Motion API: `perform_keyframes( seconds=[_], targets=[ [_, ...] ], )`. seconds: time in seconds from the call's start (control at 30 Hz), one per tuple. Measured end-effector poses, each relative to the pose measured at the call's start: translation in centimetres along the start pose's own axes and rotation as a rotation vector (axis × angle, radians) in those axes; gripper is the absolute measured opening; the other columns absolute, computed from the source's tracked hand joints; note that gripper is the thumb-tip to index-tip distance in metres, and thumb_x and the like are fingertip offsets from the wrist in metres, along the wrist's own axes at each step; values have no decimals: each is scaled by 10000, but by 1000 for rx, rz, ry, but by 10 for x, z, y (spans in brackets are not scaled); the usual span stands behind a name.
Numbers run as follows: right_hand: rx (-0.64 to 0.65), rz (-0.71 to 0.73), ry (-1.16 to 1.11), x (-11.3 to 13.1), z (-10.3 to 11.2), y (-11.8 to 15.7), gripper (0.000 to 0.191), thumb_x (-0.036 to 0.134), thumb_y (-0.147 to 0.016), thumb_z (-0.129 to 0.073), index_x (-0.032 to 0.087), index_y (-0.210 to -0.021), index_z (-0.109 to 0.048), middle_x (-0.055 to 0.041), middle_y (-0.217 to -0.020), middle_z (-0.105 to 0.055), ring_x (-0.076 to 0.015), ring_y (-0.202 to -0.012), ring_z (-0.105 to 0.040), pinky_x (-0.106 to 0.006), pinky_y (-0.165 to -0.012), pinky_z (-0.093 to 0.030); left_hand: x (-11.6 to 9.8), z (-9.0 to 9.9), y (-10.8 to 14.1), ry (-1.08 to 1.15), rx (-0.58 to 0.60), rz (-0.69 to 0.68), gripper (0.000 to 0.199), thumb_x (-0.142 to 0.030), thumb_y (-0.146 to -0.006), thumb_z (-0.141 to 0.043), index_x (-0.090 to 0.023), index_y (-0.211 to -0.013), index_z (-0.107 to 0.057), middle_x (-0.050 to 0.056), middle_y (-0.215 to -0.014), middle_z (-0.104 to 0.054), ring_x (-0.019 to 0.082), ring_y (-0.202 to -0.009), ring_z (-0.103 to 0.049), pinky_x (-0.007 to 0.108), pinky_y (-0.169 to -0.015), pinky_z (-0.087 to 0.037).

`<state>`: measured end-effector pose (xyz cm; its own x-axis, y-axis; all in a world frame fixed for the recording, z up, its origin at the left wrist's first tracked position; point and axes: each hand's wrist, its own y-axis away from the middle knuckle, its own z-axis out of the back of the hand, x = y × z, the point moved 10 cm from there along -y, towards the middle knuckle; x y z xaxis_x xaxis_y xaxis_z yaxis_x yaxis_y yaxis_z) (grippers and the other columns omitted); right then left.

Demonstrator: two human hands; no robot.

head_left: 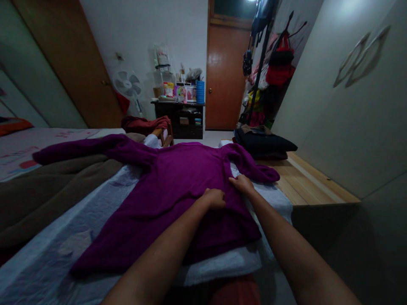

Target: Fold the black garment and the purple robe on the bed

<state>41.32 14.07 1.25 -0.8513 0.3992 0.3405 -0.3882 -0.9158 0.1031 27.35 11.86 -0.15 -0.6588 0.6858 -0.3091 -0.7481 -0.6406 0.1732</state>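
One purple garment (pixel 184 178) lies spread over a pale cloth (pixel 108 207), its two sleeves extended sideways. The right hand (pixel 241 184) pinches its side edge narrowly between thumb and fingers. The left hand (pixel 214 198) rests on its front, fingers curled; whether they grip fabric cannot be told. Contents of the dark cabinet's (pixel 162 118) shelves are hard to make out. Two bare forearms are cut off below. One fan (pixel 129 84) stands behind.
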Motion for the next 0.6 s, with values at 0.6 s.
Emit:
perform_keyframes(
  seconds=[0.6],
  targets=[
    [-42,44,85,-2,-4,6,254,321,-769,-629,146,-947,-677,-109,-987,-707,-198,-899,-635,-238,-627,-351,12,-39,-61,94,-151,8,611,-385,-910,-378,-143,-1466,-303,126,-1556,-286,276,-1433,-245,454,-1156,-215]
  ],
)
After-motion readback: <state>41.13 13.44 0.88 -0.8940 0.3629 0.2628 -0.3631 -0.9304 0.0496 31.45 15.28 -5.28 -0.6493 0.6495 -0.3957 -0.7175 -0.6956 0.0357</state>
